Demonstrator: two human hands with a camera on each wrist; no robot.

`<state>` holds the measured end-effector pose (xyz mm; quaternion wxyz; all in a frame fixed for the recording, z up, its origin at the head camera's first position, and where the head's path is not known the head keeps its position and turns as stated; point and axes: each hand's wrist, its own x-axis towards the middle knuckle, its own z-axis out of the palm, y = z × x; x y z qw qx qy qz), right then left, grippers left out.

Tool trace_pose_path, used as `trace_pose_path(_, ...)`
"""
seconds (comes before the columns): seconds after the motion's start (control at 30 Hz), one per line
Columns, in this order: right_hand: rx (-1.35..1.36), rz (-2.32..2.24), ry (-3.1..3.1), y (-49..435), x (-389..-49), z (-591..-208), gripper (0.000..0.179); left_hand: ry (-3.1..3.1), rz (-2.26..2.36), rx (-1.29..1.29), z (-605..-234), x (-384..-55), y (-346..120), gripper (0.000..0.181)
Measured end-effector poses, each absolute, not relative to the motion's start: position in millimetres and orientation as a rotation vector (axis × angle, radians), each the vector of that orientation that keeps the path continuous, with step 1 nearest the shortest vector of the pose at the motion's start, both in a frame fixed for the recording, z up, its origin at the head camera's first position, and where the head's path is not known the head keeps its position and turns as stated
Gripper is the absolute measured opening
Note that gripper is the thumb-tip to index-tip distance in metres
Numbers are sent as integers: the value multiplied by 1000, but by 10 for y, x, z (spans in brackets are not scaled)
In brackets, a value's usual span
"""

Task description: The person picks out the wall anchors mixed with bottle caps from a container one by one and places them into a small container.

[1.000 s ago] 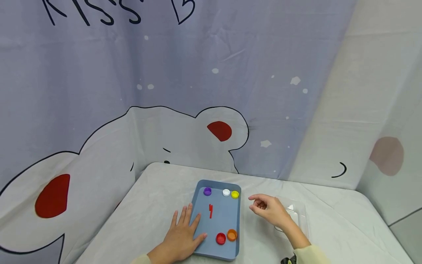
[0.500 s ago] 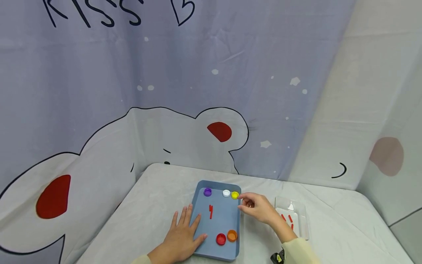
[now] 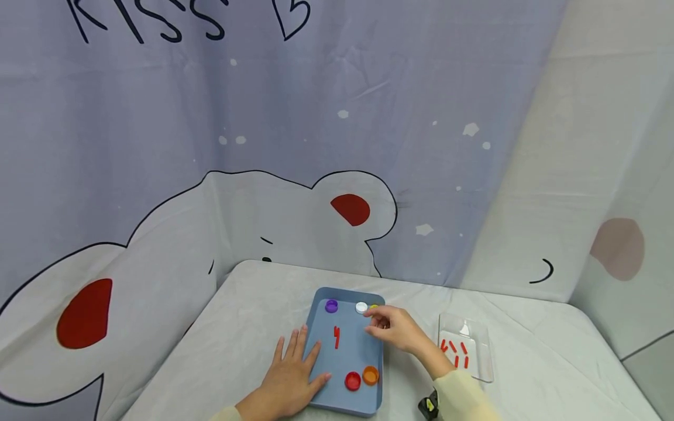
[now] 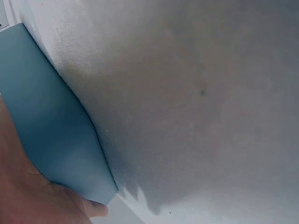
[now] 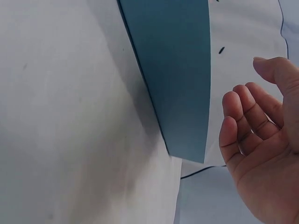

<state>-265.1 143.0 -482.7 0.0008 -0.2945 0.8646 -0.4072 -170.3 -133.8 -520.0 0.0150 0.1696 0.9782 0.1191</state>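
My left hand [image 3: 284,377] lies with spread fingers over the left edge of a blue-grey tray [image 3: 344,358]; its palm side shows beside the tray wall [image 4: 56,121] in the left wrist view. Over the tray's right edge, my right hand [image 3: 397,330] has bent fingers, with thumb and fingertips apart. Nothing shows between them in the right wrist view, where the hand [image 5: 266,144] is above the tray side [image 5: 175,79]. Its fingertips partly cover a yellow cap [image 3: 373,306], near a white cap [image 3: 361,307]. Small red sticks [image 3: 337,337] lie mid-tray.
A purple cap [image 3: 331,306] sits at the tray's far left; a red cap [image 3: 353,381] and an orange cap [image 3: 371,375] are at its near end. Right of the tray, a clear plastic box [image 3: 480,339] holds several red sticks. A white cloth covers the table [image 3: 253,316].
My right hand has moved left from beside the clear box to over the tray's right edge, uncovering red sticks in the box. The left hand has stayed put.
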Motion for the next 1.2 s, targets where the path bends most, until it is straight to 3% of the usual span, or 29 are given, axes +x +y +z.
trace_pose_path(0.4, -1005, -1216, 2679, 1211, -2732, -4882, 29, 3097, 344, 547, -5295, -1751, -1367, 76)
trace_pose_path(1.2, -1003, -872, 2694, 891, -2839, -4986, 29, 3070, 321, 555, -5139, -1673, -1334, 76)
